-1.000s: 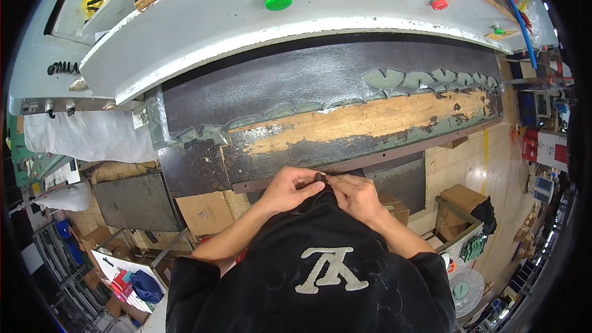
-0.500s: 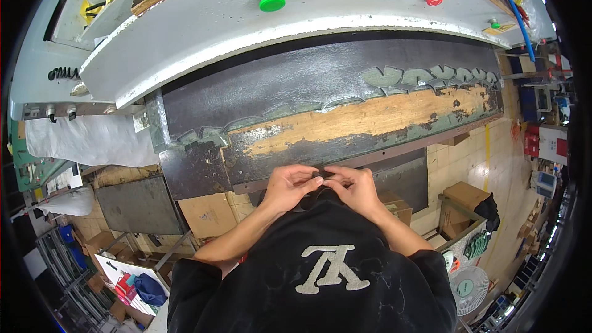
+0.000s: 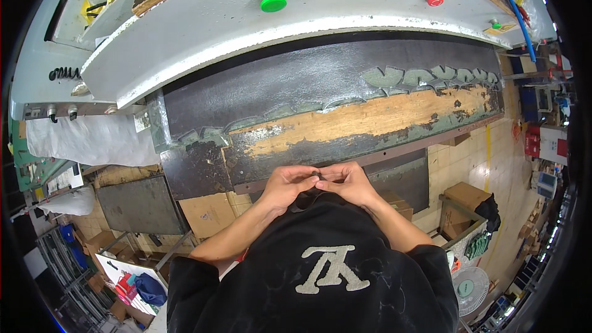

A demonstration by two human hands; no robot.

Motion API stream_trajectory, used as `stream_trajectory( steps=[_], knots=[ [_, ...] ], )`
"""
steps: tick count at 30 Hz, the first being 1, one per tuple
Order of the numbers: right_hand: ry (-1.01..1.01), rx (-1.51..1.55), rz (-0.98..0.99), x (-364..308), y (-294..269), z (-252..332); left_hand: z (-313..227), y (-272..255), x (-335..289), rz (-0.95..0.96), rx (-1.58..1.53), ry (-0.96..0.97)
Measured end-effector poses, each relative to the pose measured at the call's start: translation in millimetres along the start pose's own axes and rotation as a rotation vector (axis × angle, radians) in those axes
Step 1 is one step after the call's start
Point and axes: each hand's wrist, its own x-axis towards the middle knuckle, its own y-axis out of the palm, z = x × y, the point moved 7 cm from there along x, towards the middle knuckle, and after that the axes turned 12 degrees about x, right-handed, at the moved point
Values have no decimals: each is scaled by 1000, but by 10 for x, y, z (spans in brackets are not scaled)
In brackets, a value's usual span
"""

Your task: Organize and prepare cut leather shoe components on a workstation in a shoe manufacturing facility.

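Two hands point(image 3: 288, 186) point(image 3: 348, 185) pinch a dark piece point(image 3: 317, 176) left of a cardboard box point(image 3: 466, 197).

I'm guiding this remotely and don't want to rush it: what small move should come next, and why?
Probably ease the right hand back slightly while the left hand holds the dark piece. Both hands meet around it and hide most of it, so its shape cannot be told from this view.

Workshop or factory floor, I'd say: I'm at a big grey machine point(image 3: 203, 34) with green point(image 3: 273, 4) and red push buttons point(image 3: 435, 0), scuffed work bed point(image 3: 345, 123), yellow-lined tile floor point(image 3: 453, 169), cardboard boxes point(image 3: 465, 199) around.
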Motion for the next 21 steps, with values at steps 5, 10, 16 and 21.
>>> stream_trajectory(
  steps=[5, 10, 16, 21],
  knots=[
    [115, 16, -48, 2, -34, -102, 58, -17, 27, -15, -2, -37],
    [75, -47, -74, -25, -28, -65, 69, -70, 62, 28, -4, -123],
    [40, -90, -115, -25, -29, 11, 1, -77, 125, 62, 41, -129],
    [40, -103, -145, -4, -42, 17, -38, -80, 131, 70, 43, -108]
  ],
)
